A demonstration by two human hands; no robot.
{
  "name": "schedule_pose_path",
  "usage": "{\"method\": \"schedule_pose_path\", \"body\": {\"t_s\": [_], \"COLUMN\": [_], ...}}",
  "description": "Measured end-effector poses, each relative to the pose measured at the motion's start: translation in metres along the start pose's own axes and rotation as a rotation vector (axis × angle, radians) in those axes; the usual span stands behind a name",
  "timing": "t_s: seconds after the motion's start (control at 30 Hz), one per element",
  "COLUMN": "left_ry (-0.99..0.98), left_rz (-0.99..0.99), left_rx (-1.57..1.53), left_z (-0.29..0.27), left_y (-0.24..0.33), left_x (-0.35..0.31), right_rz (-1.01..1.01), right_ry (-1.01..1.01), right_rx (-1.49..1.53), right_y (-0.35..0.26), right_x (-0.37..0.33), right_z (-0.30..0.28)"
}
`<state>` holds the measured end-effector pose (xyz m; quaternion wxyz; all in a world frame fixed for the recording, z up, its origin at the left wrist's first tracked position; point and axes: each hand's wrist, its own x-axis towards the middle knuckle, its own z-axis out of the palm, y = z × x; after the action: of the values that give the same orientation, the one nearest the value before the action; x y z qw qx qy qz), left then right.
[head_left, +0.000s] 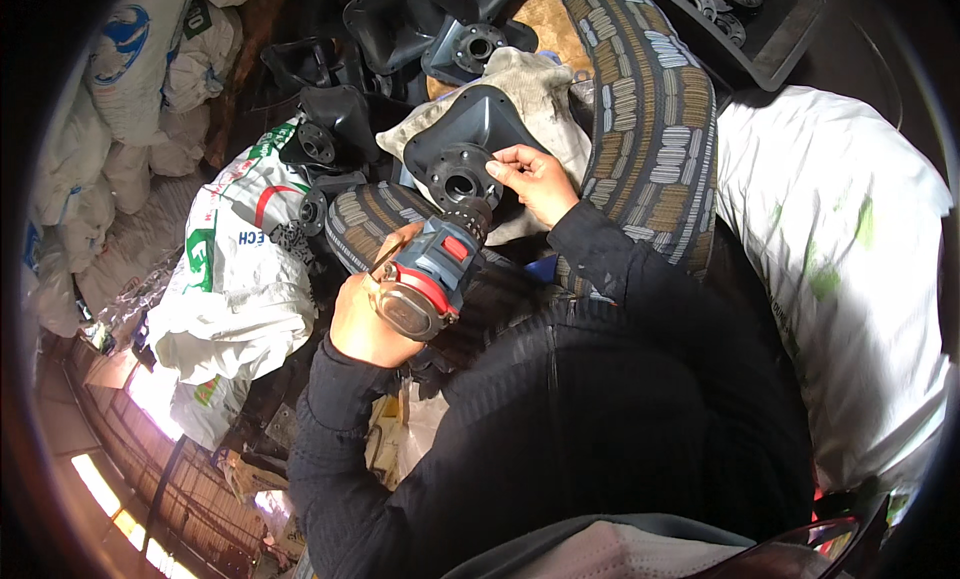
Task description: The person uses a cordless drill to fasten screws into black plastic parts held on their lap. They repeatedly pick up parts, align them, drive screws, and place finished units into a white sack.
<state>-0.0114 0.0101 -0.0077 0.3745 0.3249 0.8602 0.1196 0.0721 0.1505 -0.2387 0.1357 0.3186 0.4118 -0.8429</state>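
Note:
My left hand [368,319] is wrapped round a blue-grey and red cordless drill [447,262]. Its chuck end points away from me and meets, or nearly meets, a round black flange [452,165] with holes round its face. At that flange's right edge, the thumb and fingers of my right hand [540,184] pinch the rim; whether a small piece sits between them is hidden. Behind the flange, a black moulded part [490,114] with a flared square base rests on a pale cloth [562,131], across my patterned trouser legs [645,169].
More black moulded parts [390,24] are heaped ahead and to the left. A white sack [240,314] stands left, with stacked sacks [125,69] beyond. A large white sack [840,279] lies at right, below a black tray [770,69] holding black rings [710,7].

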Motion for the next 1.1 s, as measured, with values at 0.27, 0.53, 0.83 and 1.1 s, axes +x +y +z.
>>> {"method": "schedule_pose_path", "body": {"t_s": [0.27, 0.53, 0.83, 1.1], "left_ry": [-0.113, -0.122, 0.139, 0.21], "left_rz": [-0.086, 0.029, -0.004, 0.217], "left_rx": [-0.011, 0.109, -0.107, -0.031], "left_z": [0.001, 0.009, 0.028, 0.041], "left_y": [0.006, -0.005, -0.001, 0.006], "left_x": [0.018, 0.023, -0.013, -0.075], "right_rz": [0.031, 0.015, 0.0, -0.42], "right_ry": [-0.026, -0.016, 0.041, -0.424], "right_rx": [0.188, 0.192, 0.12, -0.309], "right_y": [0.001, 0.007, -0.006, -0.024], "right_x": [0.001, 0.0, -0.014, -0.088], "right_z": [0.001, 0.0, -0.015, -0.019]}}
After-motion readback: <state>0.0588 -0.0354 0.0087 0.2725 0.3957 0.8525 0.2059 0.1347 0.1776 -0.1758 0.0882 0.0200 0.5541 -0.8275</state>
